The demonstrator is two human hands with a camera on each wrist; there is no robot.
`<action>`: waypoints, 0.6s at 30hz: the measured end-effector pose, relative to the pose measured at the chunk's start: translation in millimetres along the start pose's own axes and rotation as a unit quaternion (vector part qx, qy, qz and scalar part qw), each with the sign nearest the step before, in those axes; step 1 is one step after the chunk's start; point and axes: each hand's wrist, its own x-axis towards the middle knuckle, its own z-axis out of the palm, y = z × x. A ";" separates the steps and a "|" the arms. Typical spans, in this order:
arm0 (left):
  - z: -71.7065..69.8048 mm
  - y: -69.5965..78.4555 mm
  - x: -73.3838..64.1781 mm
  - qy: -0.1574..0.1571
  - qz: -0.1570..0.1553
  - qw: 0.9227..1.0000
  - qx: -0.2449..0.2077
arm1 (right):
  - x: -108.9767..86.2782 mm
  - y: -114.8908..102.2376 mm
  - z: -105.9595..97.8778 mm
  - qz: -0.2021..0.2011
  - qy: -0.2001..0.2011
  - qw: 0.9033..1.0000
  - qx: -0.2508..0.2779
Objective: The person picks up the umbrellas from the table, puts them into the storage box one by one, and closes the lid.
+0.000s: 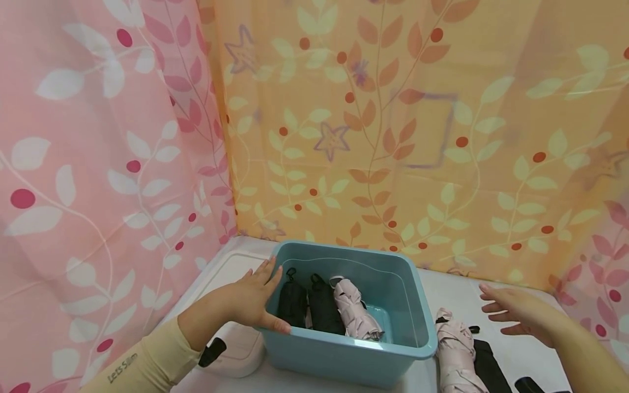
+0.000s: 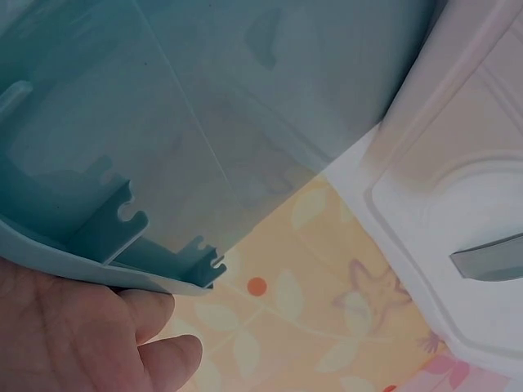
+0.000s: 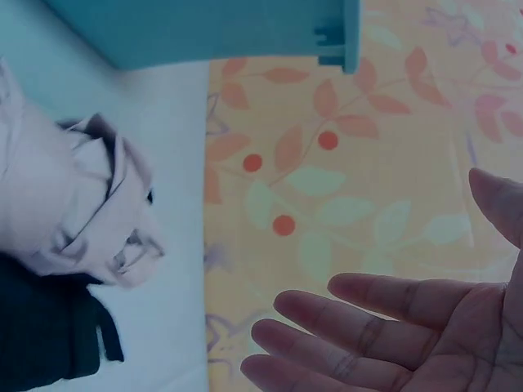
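A blue plastic bin (image 1: 339,357) stands in the middle of the head view. Inside it lie two folded black umbrellas (image 1: 325,308) and a folded pale pink umbrella (image 1: 356,311), side by side. My left hand (image 1: 253,300) rests on the bin's left rim, fingers extended and thumb along the near edge. In the left wrist view, its fingertips (image 2: 151,314) touch the outside of the rim. My right hand (image 1: 523,314) hovers empty with straight fingers, right of the bin. Below and left of it, another pale pink umbrella (image 1: 457,349) and a black umbrella (image 1: 491,368) lie on the table.
A white lid-like piece (image 1: 238,349) lies left of the bin, partly behind my left arm; a grey handle (image 2: 490,260) shows on the white surface. Another black item (image 1: 528,385) is cut off at the lower edge. Patterned curtains (image 1: 363,136) enclose the white table.
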 end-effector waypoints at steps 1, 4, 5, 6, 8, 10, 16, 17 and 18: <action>0.0 0.1 0.1 0.000 0.000 1.000 0.000 | 0.7 4.2 -0.4 0.007 0.000 1.000 0.000; 0.4 0.3 0.5 -0.002 -0.002 1.000 -0.002 | 2.2 16.7 -2.0 0.027 -0.002 1.000 -0.001; 0.6 0.2 0.7 -0.002 -0.002 1.000 -0.001 | 2.6 20.6 -2.4 0.034 -0.003 0.999 -0.001; 0.9 0.0 0.9 -0.003 -0.002 1.000 -0.002 | 2.7 24.6 -2.6 0.041 -0.003 0.999 -0.001; 1.2 -0.2 1.3 -0.002 -0.002 1.000 -0.001 | 2.4 32.8 -2.0 0.052 -0.004 0.999 0.001; 1.3 -0.2 1.3 -0.002 -0.002 1.000 0.000 | 2.1 41.6 -0.5 0.065 -0.006 0.998 0.003; -0.1 0.8 -0.3 -0.001 -0.002 1.000 0.001 | 2.2 68.0 8.8 0.101 -0.007 0.995 0.010; -0.3 1.0 -0.5 -0.001 -0.002 1.000 0.002 | 2.5 72.1 10.4 0.105 -0.009 0.994 0.011; -0.4 1.0 -0.8 0.000 -0.003 1.000 0.001 | 3.0 75.9 12.2 0.113 -0.008 0.993 0.015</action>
